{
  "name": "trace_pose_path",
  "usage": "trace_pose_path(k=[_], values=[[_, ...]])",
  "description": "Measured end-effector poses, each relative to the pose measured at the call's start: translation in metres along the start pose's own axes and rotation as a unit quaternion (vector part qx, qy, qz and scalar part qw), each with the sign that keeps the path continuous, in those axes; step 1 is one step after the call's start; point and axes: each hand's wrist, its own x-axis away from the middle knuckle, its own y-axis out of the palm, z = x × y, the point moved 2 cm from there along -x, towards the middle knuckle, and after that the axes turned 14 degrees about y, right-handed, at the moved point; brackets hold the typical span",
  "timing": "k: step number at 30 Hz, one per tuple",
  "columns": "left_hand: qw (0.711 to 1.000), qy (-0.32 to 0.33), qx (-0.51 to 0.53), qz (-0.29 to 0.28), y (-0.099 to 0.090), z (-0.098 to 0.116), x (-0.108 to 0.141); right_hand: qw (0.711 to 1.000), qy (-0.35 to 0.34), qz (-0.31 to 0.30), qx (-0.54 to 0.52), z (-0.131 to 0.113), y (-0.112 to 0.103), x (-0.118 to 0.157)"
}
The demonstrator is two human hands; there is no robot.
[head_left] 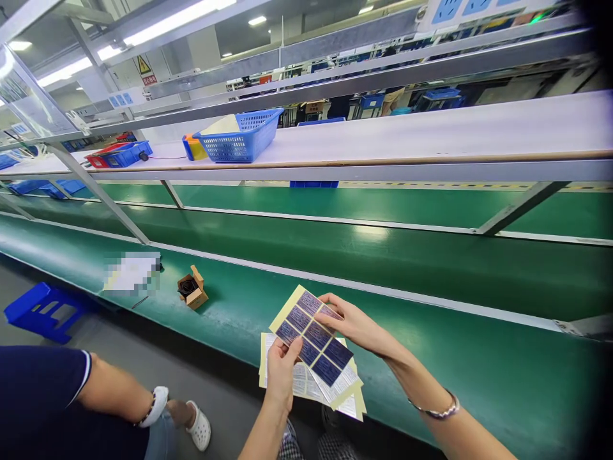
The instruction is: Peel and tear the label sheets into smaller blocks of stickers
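"What was the person holding?"

"A label sheet (pixel 307 338), dark rectangular labels in a grid on a pale yellow backing. It was tilted above the near edge of the tabletop (pixel 445 364)."

"And the hands?"

"Both were closed on it. The left hand (pixel 282 369) pinched the lower-left edge, thumb on the face; the right hand (pixel 352 322) gripped the upper-right edge, fingers over a label."

"How would it have handled?"

"Light and thin, I judged: flexible enough to bow, yet flat between two grips. The dark faces looked smooth (perhaps slightly slippery, though I couldn't be sure), and a hard pinch could have creased them. The backing's pale border seemed the best hold, at opposite edges."

"What lay below?"

"A fanned stack of silvery label sheets (pixel 345 386), jutting past the tabletop's near edge. Whether it touched the held sheet, I couldn't tell."

"Farther out?"

"To the left stood an open cardboard box (pixel 196 298) with something black inside, then some pixelated papers (pixel 133 271). A co-worker's arm (pixel 115 388) showed at lower left, near a blue stool (pixel 38 313). On the shelf (pixel 407 144) above sat a blue perforated basket (pixel 234 148)."
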Motion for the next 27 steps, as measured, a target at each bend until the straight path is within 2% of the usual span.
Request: trace_pose_path(k=[3,11,13,17,21,27], values=[[1.000,0.003,0.002,-0.011,0.001,0.003,0.000,1.000,-0.010,0.014,-0.024,0.002,-0.004,0.000],[1.000,-0.015,-0.009,-0.017,0.010,-0.007,-0.006,0.993,-0.013,0.114,-0.013,0.012,-0.009,-0.002],[1.000,-0.014,-0.013,-0.018,0.016,-0.011,-0.011,0.991,0.005,0.130,0.014,0.015,-0.014,-0.001],[1.000,-0.002,-0.015,-0.016,0.033,-0.017,-0.027,0.977,0.057,0.159,0.131,0.016,-0.031,-0.007],[1.000,-0.009,-0.011,0.009,0.053,-0.017,-0.046,0.982,0.051,0.134,0.124,0.009,-0.055,-0.022],[0.999,-0.011,-0.038,0.003,0.074,-0.021,-0.070,0.995,0.038,0.058,0.067,0.000,-0.087,-0.042]])
